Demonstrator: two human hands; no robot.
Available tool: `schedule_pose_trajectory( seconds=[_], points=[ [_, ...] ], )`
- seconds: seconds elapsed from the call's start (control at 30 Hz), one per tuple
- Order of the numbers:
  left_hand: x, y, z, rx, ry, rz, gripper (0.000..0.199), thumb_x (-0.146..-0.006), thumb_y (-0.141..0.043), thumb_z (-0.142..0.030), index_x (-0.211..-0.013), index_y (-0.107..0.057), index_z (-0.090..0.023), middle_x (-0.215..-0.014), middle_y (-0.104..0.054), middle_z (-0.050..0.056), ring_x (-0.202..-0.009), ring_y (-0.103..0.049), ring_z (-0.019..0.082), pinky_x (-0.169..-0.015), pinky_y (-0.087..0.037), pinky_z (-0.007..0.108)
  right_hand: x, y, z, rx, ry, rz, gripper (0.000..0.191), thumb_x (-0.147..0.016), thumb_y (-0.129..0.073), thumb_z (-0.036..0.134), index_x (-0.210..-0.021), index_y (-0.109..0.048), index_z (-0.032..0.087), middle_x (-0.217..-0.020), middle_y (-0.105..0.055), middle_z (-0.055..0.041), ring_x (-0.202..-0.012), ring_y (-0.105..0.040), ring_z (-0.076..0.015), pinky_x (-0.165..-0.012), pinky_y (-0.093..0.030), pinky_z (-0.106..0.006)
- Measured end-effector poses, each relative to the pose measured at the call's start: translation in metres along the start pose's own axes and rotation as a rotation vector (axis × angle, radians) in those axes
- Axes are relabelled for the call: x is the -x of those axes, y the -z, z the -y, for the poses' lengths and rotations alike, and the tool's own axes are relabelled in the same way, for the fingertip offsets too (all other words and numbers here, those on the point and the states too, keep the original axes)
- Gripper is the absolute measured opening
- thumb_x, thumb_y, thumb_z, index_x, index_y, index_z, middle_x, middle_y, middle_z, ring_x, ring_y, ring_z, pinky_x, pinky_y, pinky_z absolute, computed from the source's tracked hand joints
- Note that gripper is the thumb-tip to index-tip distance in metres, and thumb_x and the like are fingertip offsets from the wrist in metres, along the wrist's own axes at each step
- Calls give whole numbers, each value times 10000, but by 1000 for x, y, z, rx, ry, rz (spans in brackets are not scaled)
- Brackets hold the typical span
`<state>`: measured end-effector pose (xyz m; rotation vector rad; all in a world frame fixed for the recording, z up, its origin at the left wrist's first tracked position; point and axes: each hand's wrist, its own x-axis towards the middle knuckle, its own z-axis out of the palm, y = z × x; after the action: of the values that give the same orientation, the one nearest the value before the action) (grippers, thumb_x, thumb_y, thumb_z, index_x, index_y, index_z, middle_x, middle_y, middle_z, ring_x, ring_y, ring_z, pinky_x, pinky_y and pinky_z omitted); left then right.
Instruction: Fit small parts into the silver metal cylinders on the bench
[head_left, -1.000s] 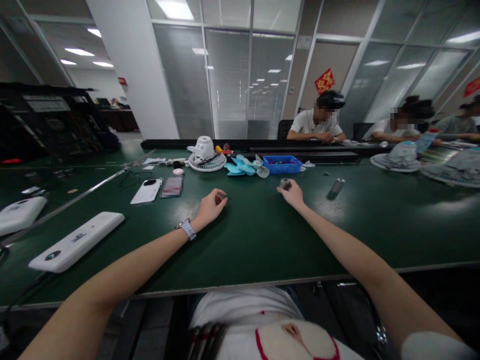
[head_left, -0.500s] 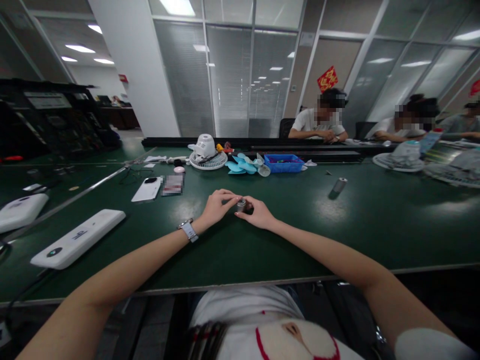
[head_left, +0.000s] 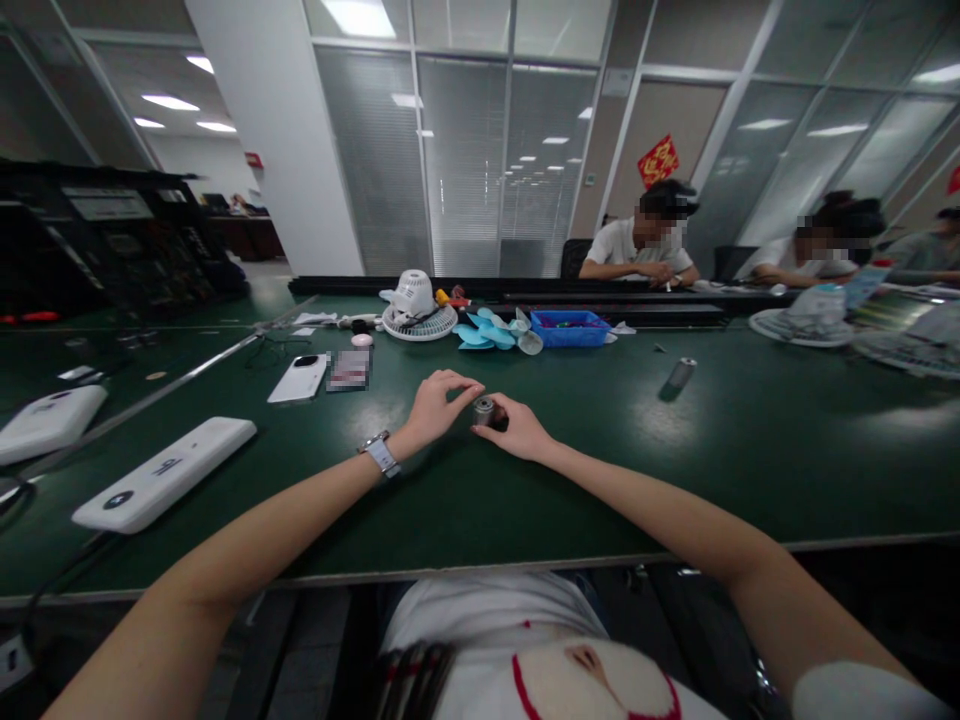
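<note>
A small silvery metal cylinder (head_left: 484,412) stands upright on the green table in front of me. My right hand (head_left: 517,428) grips it from the right, thumb at the near side and fingers behind. Just above its top, my left hand (head_left: 442,408) has thumb and forefinger brought together in a pinch; anything between those fingertips is too small to make out. A watch (head_left: 381,453) is on my left wrist. A second metal cylinder (head_left: 682,372) of similar look lies farther off to the right.
White fan housing (head_left: 416,300), light-blue fan blades (head_left: 486,330) and a blue tray (head_left: 570,328) line the back. At left lie a phone (head_left: 298,378) and a long white device (head_left: 165,475) with a cable. Co-workers (head_left: 637,250) sit across the table, near more fan parts (head_left: 806,318).
My left fingertips have lifted slightly off the cylinder's top, which now shows more clearly. My right hand keeps its grip. The whole view has shifted a little.
</note>
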<state>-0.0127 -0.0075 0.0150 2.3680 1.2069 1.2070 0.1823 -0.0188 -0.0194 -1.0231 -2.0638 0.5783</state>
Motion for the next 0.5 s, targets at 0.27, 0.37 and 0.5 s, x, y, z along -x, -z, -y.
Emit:
schedule_pose_trajectory(
  seconds=[0.27,0.37,0.5],
  points=[
    [6,-3,44,-155,89,224,246,-854,-586,-431,-935,-781,-306,-846,-735,39,-827,-605,236,-814,-453,373,-4,13,-10,-87,-55,-189,405,-738,-773,363,-1084,-623,217,-1002,-686,-40,-869,-656,-200,-798,-531,-343],
    [6,-6,48,-164,99,235,270,-854,-579,-451,-970,-777,-307,-867,-739,42,-823,-617,234,-802,-466,360,-12,49,-37,-10,-168,-397,421,-743,-757,389,-1096,-626,200,-1001,-695,-63,-863,-663,-215,-788,-535,-354],
    [6,-7,46,-126,103,210,311,-876,-547,-460,-1003,-768,-283,-926,-741,50,-831,-631,230,-770,-471,342,-12,111,-89,333,-427,-656,415,-757,-742,379,-1107,-636,182,-971,-704,-90,-863,-665,-258,-809,-515,-388]
  ],
)
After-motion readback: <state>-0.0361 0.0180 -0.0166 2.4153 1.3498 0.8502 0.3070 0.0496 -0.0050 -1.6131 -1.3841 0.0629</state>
